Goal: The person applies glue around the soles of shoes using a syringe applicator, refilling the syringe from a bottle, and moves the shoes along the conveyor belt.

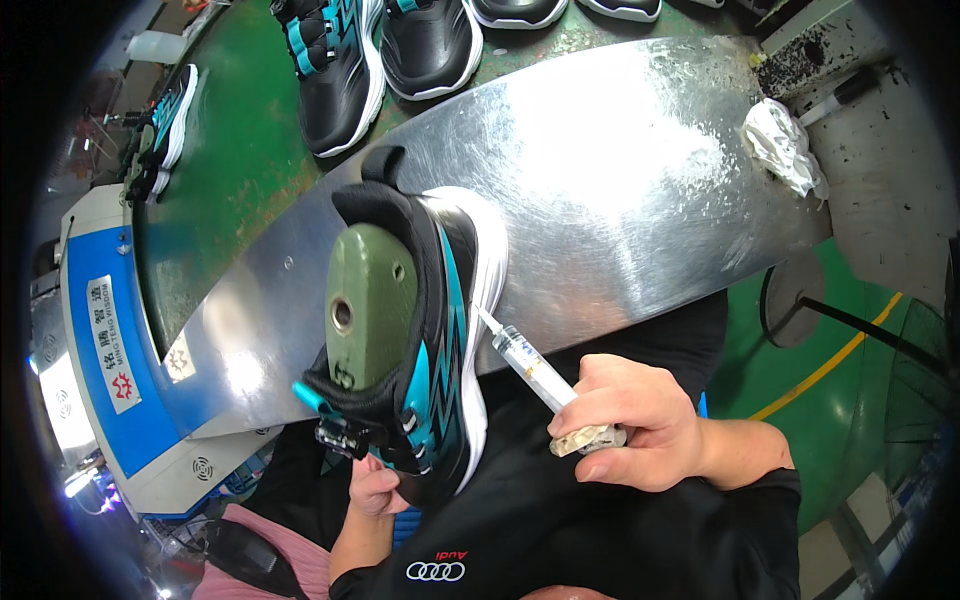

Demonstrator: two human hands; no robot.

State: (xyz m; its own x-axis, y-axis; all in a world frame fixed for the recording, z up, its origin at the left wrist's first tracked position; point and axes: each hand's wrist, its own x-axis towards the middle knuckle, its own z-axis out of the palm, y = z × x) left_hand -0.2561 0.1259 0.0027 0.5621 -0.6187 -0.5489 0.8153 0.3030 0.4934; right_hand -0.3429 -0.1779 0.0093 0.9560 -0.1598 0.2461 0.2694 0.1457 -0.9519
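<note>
A shiny curved steel worktop [620, 180] carries a crumpled white rag [782, 145]; behind it, black-and-teal sneakers [340, 60] stand on a green conveyor belt [235, 150].

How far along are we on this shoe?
Done: the shoe is already on its green last. In hand: the left hand holds it from below while the right hand puts the syringe tip at the white sole edge. Left: cannot tell how much of the edge is treated; more shoes wait on the green belt.
</note>
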